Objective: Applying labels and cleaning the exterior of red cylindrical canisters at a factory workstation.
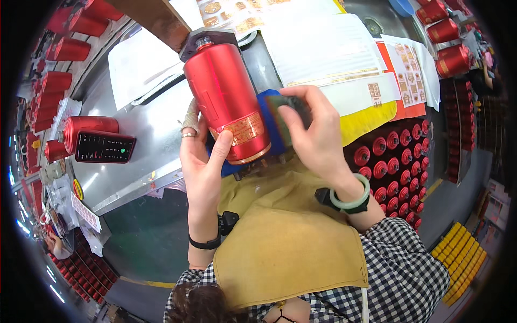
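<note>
A shiny red bottle (223, 86) lies tilted in front of me, its narrow neck pointing away. A gold foil decal (245, 130) sits near its base. My left hand (202, 153) is wrapped round the lower left side, with the thumb pressed beside the decal; one finger wears a cloth wrap (189, 121). Just right of the bottle, my right hand (318, 134) pinches a dark green pad (293, 107), which is partly hidden by the fingers. Beneath the bottle is a blue padded rest (276, 126), and a dark bracket (207, 39) stands behind its neck.
White decal sheets (323, 51) cover the metal table's right side, over yellow (371, 121) and red sheets. A phone (105, 147) leans against a red bottle (94, 125) at left. Racks of red bottles (393, 161) stand at lower right. A wooden post (153, 19) rises at the back.
</note>
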A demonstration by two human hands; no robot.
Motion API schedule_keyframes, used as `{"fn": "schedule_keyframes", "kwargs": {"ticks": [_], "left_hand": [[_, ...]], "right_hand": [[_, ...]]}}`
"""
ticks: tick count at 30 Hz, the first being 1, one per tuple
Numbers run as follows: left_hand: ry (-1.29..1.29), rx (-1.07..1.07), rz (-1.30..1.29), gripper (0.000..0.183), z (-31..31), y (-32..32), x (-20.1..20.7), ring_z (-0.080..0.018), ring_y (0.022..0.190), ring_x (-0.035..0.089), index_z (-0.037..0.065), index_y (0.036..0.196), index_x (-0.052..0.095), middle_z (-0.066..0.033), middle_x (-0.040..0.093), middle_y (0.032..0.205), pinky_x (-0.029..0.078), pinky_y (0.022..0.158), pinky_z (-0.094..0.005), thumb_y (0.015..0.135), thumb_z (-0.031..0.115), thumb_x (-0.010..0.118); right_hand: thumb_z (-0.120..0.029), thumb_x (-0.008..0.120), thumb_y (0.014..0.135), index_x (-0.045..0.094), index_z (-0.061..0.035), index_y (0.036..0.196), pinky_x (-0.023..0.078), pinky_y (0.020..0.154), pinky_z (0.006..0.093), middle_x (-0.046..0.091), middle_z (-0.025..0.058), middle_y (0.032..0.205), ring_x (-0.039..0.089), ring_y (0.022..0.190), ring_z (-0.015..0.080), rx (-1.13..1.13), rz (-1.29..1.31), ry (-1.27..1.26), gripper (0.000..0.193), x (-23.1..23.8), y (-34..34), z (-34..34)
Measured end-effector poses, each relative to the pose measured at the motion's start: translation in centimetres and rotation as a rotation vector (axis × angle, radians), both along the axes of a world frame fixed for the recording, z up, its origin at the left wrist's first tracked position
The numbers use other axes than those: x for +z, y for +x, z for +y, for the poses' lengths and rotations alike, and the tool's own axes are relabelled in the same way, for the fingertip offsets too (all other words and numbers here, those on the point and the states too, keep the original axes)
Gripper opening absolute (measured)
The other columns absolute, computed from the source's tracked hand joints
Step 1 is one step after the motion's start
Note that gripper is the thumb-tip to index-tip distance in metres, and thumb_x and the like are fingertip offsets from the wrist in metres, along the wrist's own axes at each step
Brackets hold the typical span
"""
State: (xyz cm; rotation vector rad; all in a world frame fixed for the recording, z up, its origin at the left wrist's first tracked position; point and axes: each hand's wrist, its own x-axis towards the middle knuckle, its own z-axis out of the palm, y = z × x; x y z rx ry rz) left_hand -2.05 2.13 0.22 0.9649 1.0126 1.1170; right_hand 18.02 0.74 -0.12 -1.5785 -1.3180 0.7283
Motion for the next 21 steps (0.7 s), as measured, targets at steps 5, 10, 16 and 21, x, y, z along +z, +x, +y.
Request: {"fn": "schedule_keyframes", "kwargs": {"ticks": [5,10,16,21], "left_hand": [[-0.003,0.013,0.014,0.075,-0.3,0.1,0.0,-0.0262,0.145,0.047,-0.004,0.163,0.025,-0.0216,0.042,0.161,0.038,0.120,-0.0409,0.101,0.002,0.067],[0.412,0.213,0.298,0.089,-2.2,0.1,-2.8,-0.0359,0.144,0.048,-0.002,0.163,0.031,-0.0266,0.036,0.166,0.038,0.119,-0.0478,0.094,0.021,0.081],[0.726,0.027,1.073,0.077,-3.7,0.5,-1.1,-0.0482,0.134,0.049,0.018,0.143,0.068,-0.0319,0.033,0.164,0.045,0.108,-0.0528,0.073,0.041,0.092],[0.779,0.114,1.086,0.078,-3.6,2.0,-1.4,-0.0477,0.139,0.047,0.018,0.139,0.070,-0.0274,0.035,0.163,0.041,0.113,-0.0519,0.066,0.016,0.096]], "right_hand": [[-0.003,0.072,0.094,0.065,0.0012,0.113,0.055,0.080,0.0387,0.069,0.0158,0.099,0.070,0.087,0.0296,0.015,0.289,0.099,0.020,1.9,-1.9,-0.4],[-0.007,0.069,0.097,0.064,0.0016,0.115,0.055,0.079,0.0385,0.070,0.0187,0.098,0.071,0.089,0.0291,-0.001,0.081,0.044,0.021,0.4,-1.8,-0.2],[-0.006,0.070,0.098,0.063,0.0020,0.115,0.054,0.072,0.0329,0.072,0.0126,0.089,0.068,0.079,0.0186,-0.074,0.107,0.053,0.020,1.2,0.6,0.5],[-0.006,0.069,0.099,0.062,0.0018,0.115,0.053,0.071,0.0316,0.070,0.0117,0.090,0.066,0.078,0.0164,-0.034,0.109,0.143,0.019,2.7,-1.1,0.6]]}}
